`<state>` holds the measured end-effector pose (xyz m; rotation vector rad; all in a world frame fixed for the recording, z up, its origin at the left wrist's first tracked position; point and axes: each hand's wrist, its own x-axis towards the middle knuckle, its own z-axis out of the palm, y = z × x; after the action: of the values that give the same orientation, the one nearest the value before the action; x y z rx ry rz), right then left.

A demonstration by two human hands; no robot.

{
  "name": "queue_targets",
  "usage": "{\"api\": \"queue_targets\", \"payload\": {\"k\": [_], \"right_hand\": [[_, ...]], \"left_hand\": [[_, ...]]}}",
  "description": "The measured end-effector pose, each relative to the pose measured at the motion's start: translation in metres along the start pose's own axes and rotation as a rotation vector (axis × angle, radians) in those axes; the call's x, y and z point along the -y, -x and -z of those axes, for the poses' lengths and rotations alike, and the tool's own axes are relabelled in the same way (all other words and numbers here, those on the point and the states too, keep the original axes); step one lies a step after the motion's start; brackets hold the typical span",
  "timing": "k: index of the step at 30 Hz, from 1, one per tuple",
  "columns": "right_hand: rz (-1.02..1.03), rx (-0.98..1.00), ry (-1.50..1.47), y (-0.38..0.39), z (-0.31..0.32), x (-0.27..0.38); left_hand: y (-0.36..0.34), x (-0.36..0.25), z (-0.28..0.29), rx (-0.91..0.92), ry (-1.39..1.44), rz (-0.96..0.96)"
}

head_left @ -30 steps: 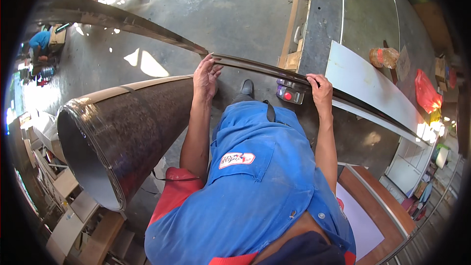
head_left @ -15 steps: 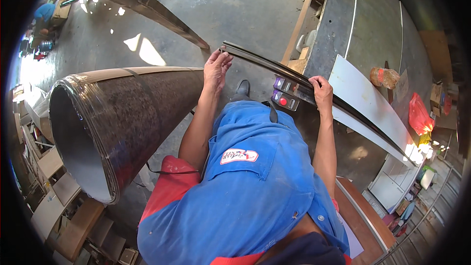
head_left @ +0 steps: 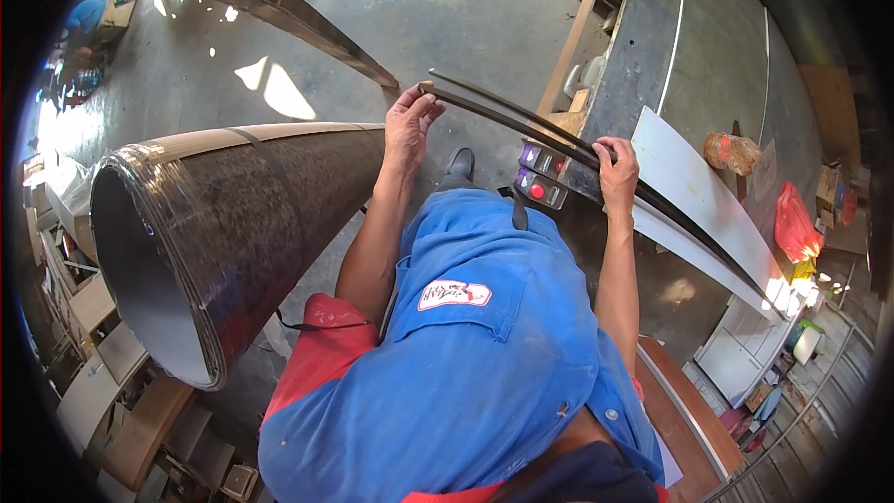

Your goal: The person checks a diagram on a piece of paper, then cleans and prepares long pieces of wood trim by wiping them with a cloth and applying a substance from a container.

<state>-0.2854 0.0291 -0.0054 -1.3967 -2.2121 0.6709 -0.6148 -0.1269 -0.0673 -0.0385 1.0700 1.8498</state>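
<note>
Two long, thin dark strips run from upper middle to the right. One dark strip [head_left: 503, 125] has its end pinched between the thumb and fingers of my left hand [head_left: 407, 133]. Just beyond it lies the other dark strip [head_left: 494, 100], its end free and a small gap away from my left fingers. My right hand [head_left: 616, 177] grips the strips further along, thumb on top and fingers curled round. From there they pass over a white sheet [head_left: 689, 177] on the table. How many strips lie together under my right hand, I cannot tell.
At my left lies a large rolled sheet [head_left: 251, 233] with a dark outside. A long beam [head_left: 307, 33] slants above it. The worktable [head_left: 643, 47] on the right bears a taped bundle [head_left: 731, 152] and a red plastic bag [head_left: 797, 224]. Switch boxes [head_left: 540, 188] sit at its near edge.
The strips' ends near my left hand have spread apart, the farther one now standing free. My right hand has shifted slightly to the right and its fingers have bent more.
</note>
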Motion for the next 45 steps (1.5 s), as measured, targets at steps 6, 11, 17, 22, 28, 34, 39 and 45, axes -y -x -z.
{"api": "queue_targets", "payload": {"k": [6, 11, 17, 22, 28, 34, 39, 45], "right_hand": [[0.133, 0.180, -0.011, 0.018, 0.020, 0.010], [0.135, 0.141, -0.077, 0.029, 0.015, 0.007], [0.136, -0.005, -0.088, 0.039, -0.001, 0.003], [0.136, -0.022, -0.073, 0.046, -0.008, -0.003], [0.151, -0.023, -0.057, 0.054, -0.008, -0.004], [0.162, -0.003, -0.054, 0.064, -0.011, -0.003], [0.146, 0.002, -0.060, 0.070, -0.017, -0.005], [0.165, -0.082, -0.047, 0.064, -0.012, -0.009]], "left_hand": [[-0.002, 0.002, 0.006, 0.148, 0.093, -0.014], [0.000, 0.000, -0.001, 0.071, 0.075, -0.012], [0.000, -0.008, 0.007, 0.064, 0.092, 0.005], [-0.002, -0.013, 0.017, 0.059, 0.086, 0.087], [-0.018, -0.045, 0.031, 0.160, -0.211, 0.195], [-0.022, -0.072, 0.030, 0.271, -0.746, 0.137], [-0.012, -0.072, 0.022, 0.264, -1.214, -0.009], [-0.025, -0.058, 0.019, 0.279, -0.933, 0.018]]}}
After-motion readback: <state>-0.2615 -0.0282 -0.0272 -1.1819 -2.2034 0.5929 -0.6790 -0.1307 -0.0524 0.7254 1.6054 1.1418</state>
